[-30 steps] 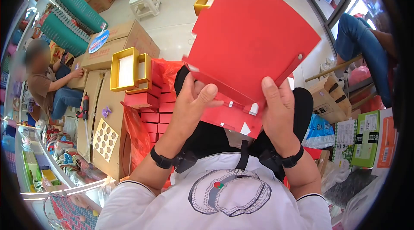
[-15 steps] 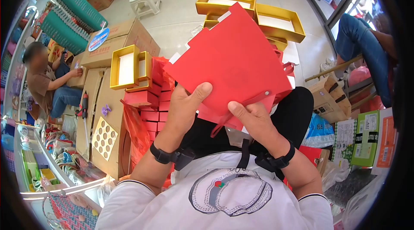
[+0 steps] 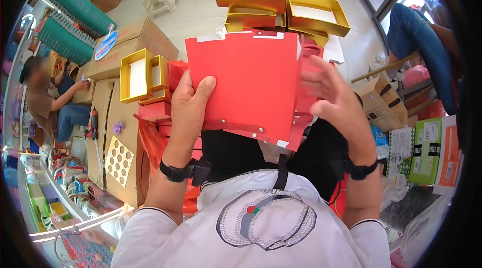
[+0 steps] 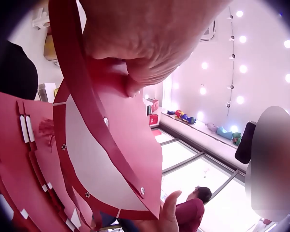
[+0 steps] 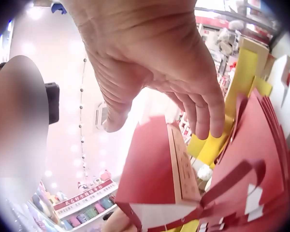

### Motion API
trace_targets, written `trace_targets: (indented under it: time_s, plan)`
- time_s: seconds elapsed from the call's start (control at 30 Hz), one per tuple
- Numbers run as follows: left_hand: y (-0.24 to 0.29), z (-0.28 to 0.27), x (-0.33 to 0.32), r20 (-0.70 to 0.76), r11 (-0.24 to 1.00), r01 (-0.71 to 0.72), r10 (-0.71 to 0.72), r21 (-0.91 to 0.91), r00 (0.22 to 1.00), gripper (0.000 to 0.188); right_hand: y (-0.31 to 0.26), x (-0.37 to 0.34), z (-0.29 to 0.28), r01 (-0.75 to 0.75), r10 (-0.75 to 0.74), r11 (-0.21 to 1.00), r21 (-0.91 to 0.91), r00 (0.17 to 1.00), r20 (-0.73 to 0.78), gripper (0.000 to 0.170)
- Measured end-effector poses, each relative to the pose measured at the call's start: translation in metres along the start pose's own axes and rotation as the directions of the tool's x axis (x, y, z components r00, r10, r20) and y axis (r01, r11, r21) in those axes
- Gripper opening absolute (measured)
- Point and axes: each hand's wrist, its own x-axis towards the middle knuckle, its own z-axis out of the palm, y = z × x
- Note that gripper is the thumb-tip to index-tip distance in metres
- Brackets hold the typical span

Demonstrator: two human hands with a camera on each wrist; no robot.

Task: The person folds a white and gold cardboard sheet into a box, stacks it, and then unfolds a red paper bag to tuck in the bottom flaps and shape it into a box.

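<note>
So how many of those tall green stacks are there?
2 in the head view: one stack at the upper left, the other stack just below it, nearer the cardboard box. Others could be out of sight.

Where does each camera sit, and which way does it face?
Head: on the person's head, facing forward and down at a red card panel; left hand, right hand and white printed shirt show.
Left wrist: on that wrist, facing past the left hand, along the panel, towards glowing round lights.
Right wrist: on that wrist, facing past the right hand, towards red card pieces.
Shared: head and left wrist views both show the red studded strap.
</note>
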Motion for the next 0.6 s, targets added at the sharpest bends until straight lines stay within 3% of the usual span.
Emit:
trace_targets:
  time_s: [0.03,0.13,0.27,0.37,0.47,0.6]
  plan:
    - [-0.002,0.004,0.001,0.015,1.000,-0.011,0.011,0.024,1.000,0.047,0.004,0.005,0.005,-0.011,0.011,0.999,-0.042,1.000,-0.004,0.094]
    - [0.007,0.010,0.001,0.006,0.999,0.047,-0.047,-0.007,0.999,0.048,-0.006,0.013,0.020,-0.089,0.083,0.969,0.231,0.996,0.037,0.098]
    - [0.008,0.006,0.004,0.058,0.983,0.096,-0.088,-0.157,0.994,0.045,0.002,0.017,0.021,-0.099,0.118,0.978,0.181,0.988,-0.100,0.075]
    - [0.005,0.007,0.007,0.077,0.975,0.112,-0.099,-0.193,0.992,0.040,0.013,0.021,0.025,-0.050,0.109,0.929,0.366,0.984,-0.144,0.054]
    - [-0.002,0.012,0.012,0.069,0.976,0.105,-0.094,-0.189,0.993,0.041,0.021,0.024,0.023,-0.020,0.083,0.951,0.309,0.978,-0.193,0.043]
    - [-0.009,0.013,0.023,0.053,0.988,0.004,0.004,-0.153,0.999,0.042,0.009,0.028,0.018,0.070,-0.015,0.978,0.196,0.963,-0.268,0.048]
